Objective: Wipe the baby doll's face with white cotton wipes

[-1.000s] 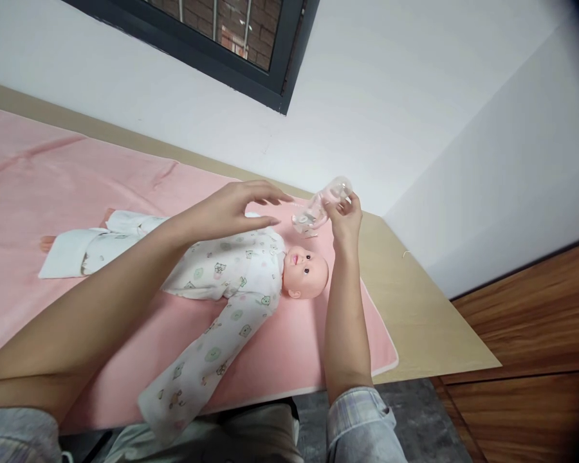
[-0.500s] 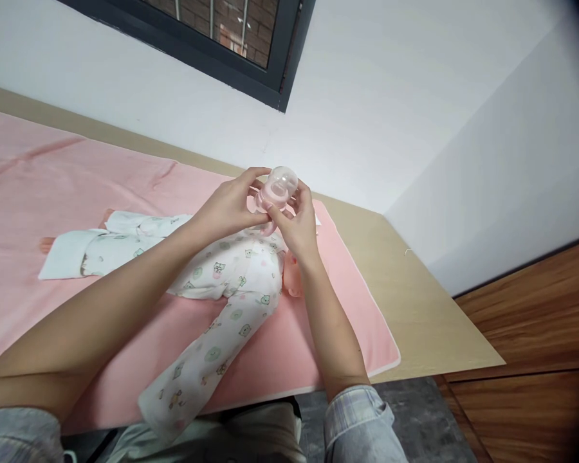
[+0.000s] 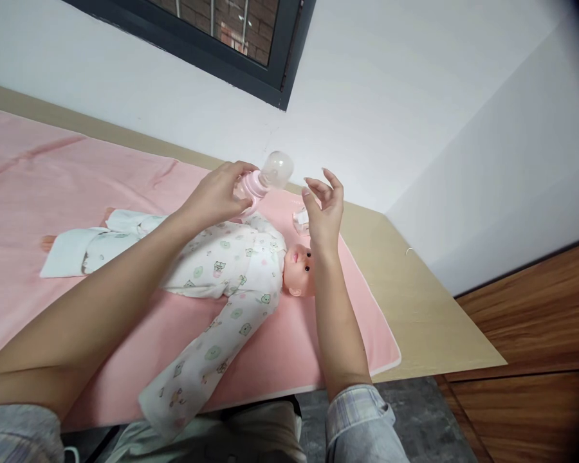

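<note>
A baby doll point(image 3: 231, 263) in a white printed romper lies on its back on a pink blanket point(image 3: 53, 180), head to the right. Above the doll's chest my left hand point(image 3: 219, 193) is closed around a baby bottle point(image 3: 265, 177) with a pink collar and a clear domed cap. My right hand point(image 3: 323, 209) hovers just right of the bottle, fingers apart and curled, holding nothing. A small clear item point(image 3: 300, 218) lies on the blanket behind my right hand, partly hidden.
The blanket covers a beige tabletop point(image 3: 424, 315) against a white wall. A dark-framed window point(image 3: 251, 58) is above. Wooden panelling point(image 3: 535, 360) stands at the right. The table's front edge runs just past the doll's near sleeve.
One second ago my right hand held the bottle to the right. Both hands then met on it. Now my left hand alone holds it and my right hand has let go and opened.
</note>
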Demonstrator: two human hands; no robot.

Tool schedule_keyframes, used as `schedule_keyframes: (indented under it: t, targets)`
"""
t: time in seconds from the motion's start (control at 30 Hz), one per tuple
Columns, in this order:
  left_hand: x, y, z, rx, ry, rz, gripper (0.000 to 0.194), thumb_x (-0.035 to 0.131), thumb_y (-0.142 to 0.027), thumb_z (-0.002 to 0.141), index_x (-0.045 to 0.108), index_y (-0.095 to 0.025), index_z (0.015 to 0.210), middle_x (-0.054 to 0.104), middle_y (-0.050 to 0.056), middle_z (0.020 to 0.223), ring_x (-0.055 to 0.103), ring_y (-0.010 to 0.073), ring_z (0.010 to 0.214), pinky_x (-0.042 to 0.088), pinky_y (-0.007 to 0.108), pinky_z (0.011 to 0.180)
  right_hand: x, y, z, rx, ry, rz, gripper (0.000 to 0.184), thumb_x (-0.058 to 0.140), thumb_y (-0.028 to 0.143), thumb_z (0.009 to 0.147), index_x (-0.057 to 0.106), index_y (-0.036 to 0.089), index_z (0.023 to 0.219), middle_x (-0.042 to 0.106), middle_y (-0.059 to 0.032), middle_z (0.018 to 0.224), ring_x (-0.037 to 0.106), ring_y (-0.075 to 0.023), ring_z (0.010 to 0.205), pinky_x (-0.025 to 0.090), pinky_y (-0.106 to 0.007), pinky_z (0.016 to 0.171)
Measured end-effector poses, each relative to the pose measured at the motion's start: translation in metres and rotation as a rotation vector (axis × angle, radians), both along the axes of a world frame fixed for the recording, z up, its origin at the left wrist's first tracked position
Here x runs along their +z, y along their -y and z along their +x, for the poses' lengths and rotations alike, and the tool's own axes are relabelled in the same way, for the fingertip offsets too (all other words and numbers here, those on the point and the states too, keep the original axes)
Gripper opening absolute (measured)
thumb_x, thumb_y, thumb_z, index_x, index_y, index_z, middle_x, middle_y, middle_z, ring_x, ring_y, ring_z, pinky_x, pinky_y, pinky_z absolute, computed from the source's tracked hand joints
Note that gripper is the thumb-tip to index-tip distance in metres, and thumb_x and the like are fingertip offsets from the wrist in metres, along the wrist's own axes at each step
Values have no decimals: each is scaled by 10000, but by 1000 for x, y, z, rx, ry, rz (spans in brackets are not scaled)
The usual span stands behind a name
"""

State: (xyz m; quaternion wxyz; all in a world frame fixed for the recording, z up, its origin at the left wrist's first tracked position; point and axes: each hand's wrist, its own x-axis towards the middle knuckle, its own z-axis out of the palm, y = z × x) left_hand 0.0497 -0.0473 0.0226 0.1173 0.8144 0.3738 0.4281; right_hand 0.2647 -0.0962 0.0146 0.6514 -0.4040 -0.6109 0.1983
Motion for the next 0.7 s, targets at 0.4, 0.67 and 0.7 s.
schedule_keyframes:
  t: [0.4,0.67,0.7]
  targets:
    - [-7,-5,7,-69,-22,-51,541,609,-252,709,596,-184,1245,664,119,1280,633,332,1132,498,477,1016,-16,-8,-17,148,85,-156,837,760,646,770,403,339,1463,520,-83,1478,547,-259,1351,461,-541,1160]
    - [-6,-8,-2,19,-92,-34,584,592,-230,758,550,-183,1338,618,100,1320,577,323,1216,479,449,1031,-5,-13,3,44,29,-44,707,717,640,812,469,340,1402,574,-55,1396,539,-243,1363,477,-499,1155]
    - [-6,-10,-6,32,-105,-28,617,582,-228,782,513,-167,1392,591,97,1360,552,313,1249,465,446,1054,-2,-12,12,9,24,-31,697,710,624,822,461,340,1408,574,-53,1390,542,-243,1359,478,-501,1150]
